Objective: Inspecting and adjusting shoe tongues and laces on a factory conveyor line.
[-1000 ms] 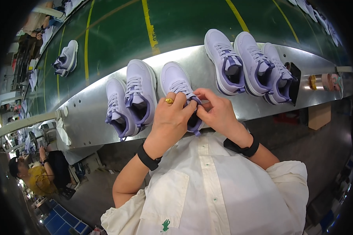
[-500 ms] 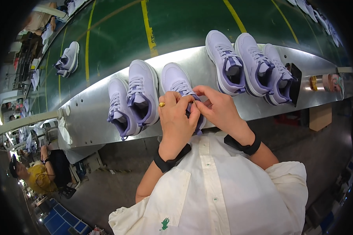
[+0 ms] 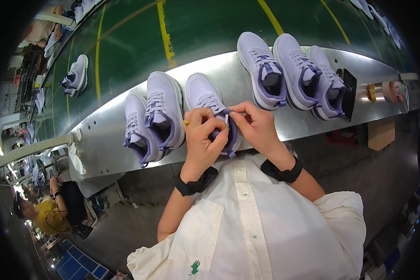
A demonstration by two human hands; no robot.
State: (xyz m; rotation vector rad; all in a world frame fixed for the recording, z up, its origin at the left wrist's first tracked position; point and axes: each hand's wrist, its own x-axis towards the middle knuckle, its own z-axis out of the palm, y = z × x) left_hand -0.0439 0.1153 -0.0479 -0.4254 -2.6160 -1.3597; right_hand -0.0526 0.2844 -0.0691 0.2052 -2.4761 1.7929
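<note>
A lavender sneaker with pale laces and a darker purple lining stands on the metal ledge, toe pointing away from me. Both my hands are at its opening. My right hand pinches the purple edge near the top of the tongue between thumb and forefinger. Over the left side of the opening, my left hand, with a gold ring, has its fingers curled in a pinch; what lies between the fingertips is hidden. A light strip shows between the two hands, too small to name surely.
Two matching sneakers stand to the left on the metal ledge, three more to the right. Beyond runs a green belt with yellow lines and another sneaker. A black tray and metal container sit far right. A person is at lower left.
My fingertips have drawn apart: the left hand has pulled back slightly toward me, while the right now pinches the shoe's edge. The whole view has shifted slightly.
</note>
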